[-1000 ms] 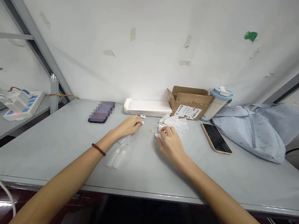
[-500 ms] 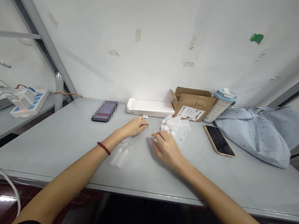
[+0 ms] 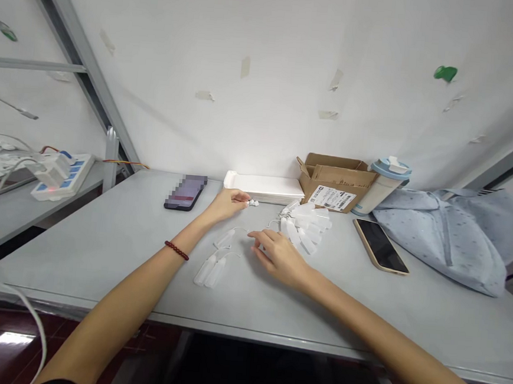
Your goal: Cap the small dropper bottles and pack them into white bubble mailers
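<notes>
My left hand (image 3: 229,205), with a dark red bead bracelet on its wrist, reaches to several small white pieces (image 3: 254,203) before the flat white stack. Its fingers are slightly curled and apart, the tips at those pieces. Over the middle of the table, my right hand (image 3: 280,257) has its thumb and index finger apart. Near its fingertips ends the thin cord of a translucent white tag (image 3: 224,238). Two more such tags (image 3: 210,271) lie side by side closer to me. A fanned pile of similar tags (image 3: 309,224) lies beyond my right hand.
Along the wall stand a white stack (image 3: 266,185), an opened cardboard box (image 3: 335,183) and a tumbler with a blue lid (image 3: 379,187). Phones lie at left (image 3: 186,192) and right (image 3: 380,245). A light blue cloth bag (image 3: 443,239) covers the right side. A power strip (image 3: 64,177) sits far left.
My left hand has moved away from me to the small white pieces. My right hand has shifted left off the tag pile, and a single corded tag shows between the hands. The view has shifted slightly.
</notes>
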Demonstrator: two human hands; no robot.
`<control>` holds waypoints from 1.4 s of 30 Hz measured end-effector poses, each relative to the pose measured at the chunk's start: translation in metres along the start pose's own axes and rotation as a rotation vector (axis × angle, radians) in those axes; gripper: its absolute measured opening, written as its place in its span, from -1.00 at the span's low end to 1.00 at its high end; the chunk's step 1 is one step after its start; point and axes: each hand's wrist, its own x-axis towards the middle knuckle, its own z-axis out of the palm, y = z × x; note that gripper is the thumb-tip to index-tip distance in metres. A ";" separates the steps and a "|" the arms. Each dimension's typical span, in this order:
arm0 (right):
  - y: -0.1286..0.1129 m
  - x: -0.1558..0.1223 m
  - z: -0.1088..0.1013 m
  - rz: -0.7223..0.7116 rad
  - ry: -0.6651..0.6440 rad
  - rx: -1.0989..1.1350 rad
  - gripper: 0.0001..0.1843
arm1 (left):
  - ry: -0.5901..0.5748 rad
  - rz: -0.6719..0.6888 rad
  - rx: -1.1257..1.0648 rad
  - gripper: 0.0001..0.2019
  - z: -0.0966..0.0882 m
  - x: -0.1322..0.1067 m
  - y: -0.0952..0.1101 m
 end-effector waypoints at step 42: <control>0.018 -0.011 -0.003 -0.022 0.234 0.360 -0.86 | -0.338 -0.149 -0.718 -0.83 0.021 -0.036 0.021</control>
